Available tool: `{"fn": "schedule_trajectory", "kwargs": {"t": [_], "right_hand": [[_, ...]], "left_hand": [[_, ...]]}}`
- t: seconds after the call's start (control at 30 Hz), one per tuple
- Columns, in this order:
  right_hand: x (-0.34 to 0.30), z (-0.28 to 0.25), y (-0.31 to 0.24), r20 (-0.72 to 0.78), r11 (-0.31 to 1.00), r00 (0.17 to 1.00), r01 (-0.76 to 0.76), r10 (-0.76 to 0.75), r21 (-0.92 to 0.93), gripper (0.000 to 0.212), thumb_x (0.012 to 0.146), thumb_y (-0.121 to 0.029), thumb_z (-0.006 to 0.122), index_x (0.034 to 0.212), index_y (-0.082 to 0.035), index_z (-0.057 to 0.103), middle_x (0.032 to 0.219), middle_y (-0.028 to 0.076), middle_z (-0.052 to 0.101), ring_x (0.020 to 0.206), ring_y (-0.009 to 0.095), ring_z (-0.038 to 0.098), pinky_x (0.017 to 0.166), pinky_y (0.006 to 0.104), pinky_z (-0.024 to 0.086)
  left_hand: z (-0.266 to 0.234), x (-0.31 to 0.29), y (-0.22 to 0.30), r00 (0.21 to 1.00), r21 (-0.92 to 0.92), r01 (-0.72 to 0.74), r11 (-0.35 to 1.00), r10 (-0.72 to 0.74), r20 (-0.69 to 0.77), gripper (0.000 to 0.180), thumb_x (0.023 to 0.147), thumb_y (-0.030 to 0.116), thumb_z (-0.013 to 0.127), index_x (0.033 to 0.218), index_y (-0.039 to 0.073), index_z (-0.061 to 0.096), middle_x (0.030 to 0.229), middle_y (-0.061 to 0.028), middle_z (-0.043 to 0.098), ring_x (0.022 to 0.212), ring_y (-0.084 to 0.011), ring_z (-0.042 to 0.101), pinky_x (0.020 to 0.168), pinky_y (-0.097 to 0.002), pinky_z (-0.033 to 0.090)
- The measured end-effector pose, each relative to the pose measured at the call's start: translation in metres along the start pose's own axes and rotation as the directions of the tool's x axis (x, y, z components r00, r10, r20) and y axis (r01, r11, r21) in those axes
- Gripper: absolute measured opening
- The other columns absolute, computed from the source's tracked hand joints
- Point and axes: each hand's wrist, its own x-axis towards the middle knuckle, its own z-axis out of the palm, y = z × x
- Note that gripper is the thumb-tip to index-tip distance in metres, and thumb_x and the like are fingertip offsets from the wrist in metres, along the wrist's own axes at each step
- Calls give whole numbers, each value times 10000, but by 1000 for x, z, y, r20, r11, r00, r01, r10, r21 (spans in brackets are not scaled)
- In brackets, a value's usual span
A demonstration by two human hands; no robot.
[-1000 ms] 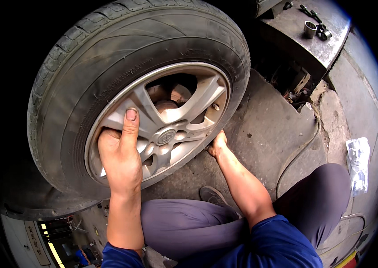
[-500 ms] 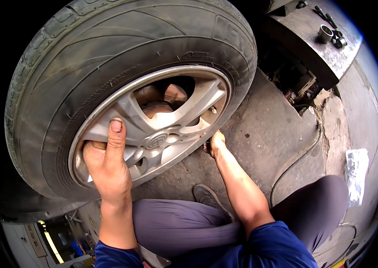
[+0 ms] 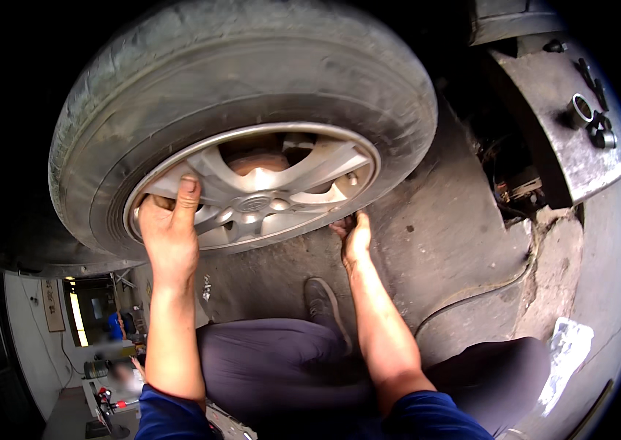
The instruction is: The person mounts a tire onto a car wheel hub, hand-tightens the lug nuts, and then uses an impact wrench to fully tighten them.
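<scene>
1. A bent knee (image 3: pixel 274 356) and shoe (image 3: pixel 329 312) sit close by, exposed should the weight drop.
2. The left hand (image 3: pixel 171 238) grips a wheel (image 3: pixel 255 204) through its spokes; the right hand (image 3: pixel 356 238) reaches under the tyre, its grip unclear.
3. The wheel tilts before the person; uneven support could let it slip.
4. Beyond: a cable (image 3: pixel 472 297), clear packet (image 3: pixel 568 359) and socket-strewn metal platform (image 3: pixel 545 110).

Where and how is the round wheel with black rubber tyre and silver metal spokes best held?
Probably by the left spoke of the wheel, from the near side: a gap beside it admits the left hand, thumb over its face; the right hand suits the lower edge.
</scene>
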Motion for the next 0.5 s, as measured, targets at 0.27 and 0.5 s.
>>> {"fn": "schedule_trajectory", "kwargs": {"t": [0.27,0.5], "right_hand": [[-23,8,-18,251,850,967,160,-33,-503,1123,919,-558,807,1643,48,198,1625,235,438,1511,331,421,1243,411,338],[-15,17,-16,165,755,979,196,-117,-626,1275,839,-586,868,1620,136,165,1624,304,418,1519,363,414,1258,392,314]], "left_hand": [[12,-14,5,957,-52,150,987,-158,-241,428,1037,322,742,1206,-63,662,1125,-75,701,986,-125,622,890,-284,488],[28,-14,18,945,-172,167,971,-208,-252,427,1022,231,768,1277,-86,635,1228,-124,715,1118,-162,659,1008,-294,485]]}}
